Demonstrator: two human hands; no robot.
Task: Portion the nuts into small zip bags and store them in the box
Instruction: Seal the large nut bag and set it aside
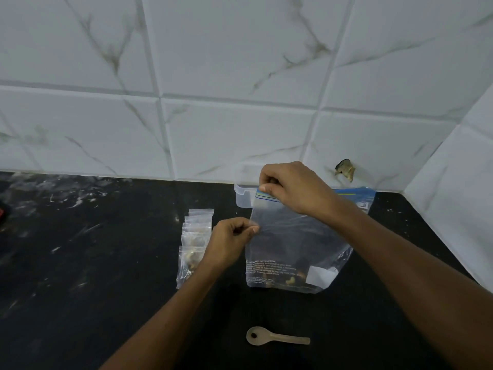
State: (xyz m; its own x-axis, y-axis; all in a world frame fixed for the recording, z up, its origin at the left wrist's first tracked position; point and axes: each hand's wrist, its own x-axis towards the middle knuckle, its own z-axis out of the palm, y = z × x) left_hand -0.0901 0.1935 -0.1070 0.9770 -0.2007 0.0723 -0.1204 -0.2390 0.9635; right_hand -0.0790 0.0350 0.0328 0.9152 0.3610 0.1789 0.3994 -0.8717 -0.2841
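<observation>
A large clear zip bag (290,244) stands on the black counter, with a few nuts (290,280) left at its bottom. My right hand (290,188) pinches the bag's zip strip at the top. My left hand (229,241) pinches the bag's left edge lower down. Several small zip bags (193,241) holding nuts lie in a row just left of my left hand. A clear plastic box (244,194) stands against the wall behind the large bag, mostly hidden by my right hand.
A small tan scoop (277,335) lies on the counter near the front. A blue-and-clear bag pack (357,197) rests behind my right forearm. The tiled wall has a chipped hole (345,169). A side wall closes the right.
</observation>
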